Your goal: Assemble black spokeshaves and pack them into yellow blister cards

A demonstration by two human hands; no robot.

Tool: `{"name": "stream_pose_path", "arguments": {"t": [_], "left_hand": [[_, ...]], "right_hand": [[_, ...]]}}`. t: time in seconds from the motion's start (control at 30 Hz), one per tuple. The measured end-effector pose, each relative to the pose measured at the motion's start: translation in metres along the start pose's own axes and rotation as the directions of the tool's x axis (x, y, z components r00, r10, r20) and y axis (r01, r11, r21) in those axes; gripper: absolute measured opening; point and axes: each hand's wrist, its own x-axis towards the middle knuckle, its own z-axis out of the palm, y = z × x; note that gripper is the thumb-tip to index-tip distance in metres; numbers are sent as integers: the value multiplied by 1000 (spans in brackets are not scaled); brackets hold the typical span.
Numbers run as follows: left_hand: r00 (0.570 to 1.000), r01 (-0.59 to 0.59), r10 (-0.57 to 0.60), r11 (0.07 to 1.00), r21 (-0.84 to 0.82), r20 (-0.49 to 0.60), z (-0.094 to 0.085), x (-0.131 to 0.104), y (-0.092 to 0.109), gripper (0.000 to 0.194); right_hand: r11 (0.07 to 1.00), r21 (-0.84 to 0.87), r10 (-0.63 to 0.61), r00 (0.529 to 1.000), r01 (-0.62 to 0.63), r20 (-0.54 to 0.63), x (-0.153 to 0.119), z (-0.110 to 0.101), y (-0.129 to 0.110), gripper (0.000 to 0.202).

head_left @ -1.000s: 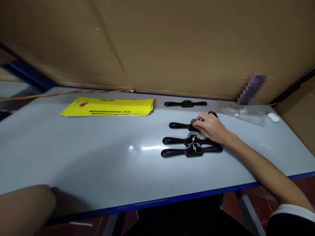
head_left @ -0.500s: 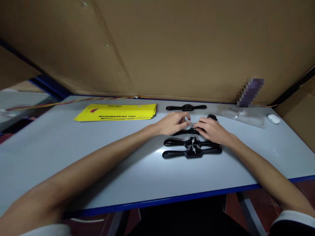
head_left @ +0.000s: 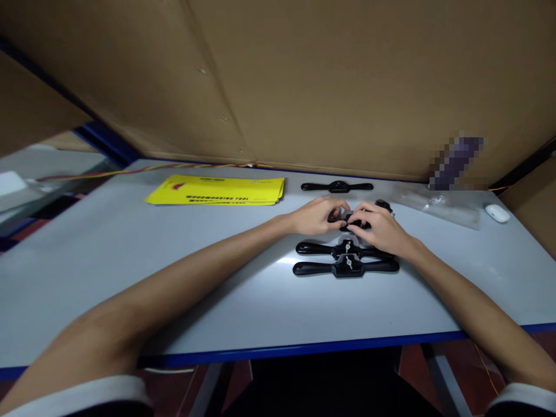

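My left hand (head_left: 321, 215) and my right hand (head_left: 376, 225) meet over the table, both closed on one black two-handled tool (head_left: 347, 223), whose ends are mostly covered by my fingers. Just in front of them lie two more such tools, a nearer one (head_left: 348, 267) and one behind it (head_left: 309, 248), each with a metal plate and a small silver screw at its middle. Another black tool (head_left: 337, 186) rests farther back. A small dark object (head_left: 383, 205) shows behind my right hand.
Yellow printed cards (head_left: 217, 190) are stacked at the back left. At the back right are a clear plastic bag (head_left: 438, 205), a pixelated purple object (head_left: 458, 162) and a white mouse-like item (head_left: 497, 213). A cardboard wall (head_left: 347, 87) stands behind the table.
My left hand has closed on the tool, and my right hand's fingers have shifted on it. The tool has been raised or turned between them. The whole view has shifted slightly.
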Motion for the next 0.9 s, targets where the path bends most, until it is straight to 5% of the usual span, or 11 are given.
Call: {"name": "stream_pose_path", "arguments": {"t": [0.3,0.57,0.9], "left_hand": [[998,-24,26,999,24,-59,5,-2,-1,39],[991,-93,96,995,40,-95,10,-2,-5,41],[994,-61,65,997,55,-84,9,-3,-4,40]], "right_hand": [[999,1,-37,987,37,-156,5,11,7,26],[994,-32,-106,990,104,-93,4,10,4,30],[995,-71,48,971,-66,-235,3,11,9,24]]}}
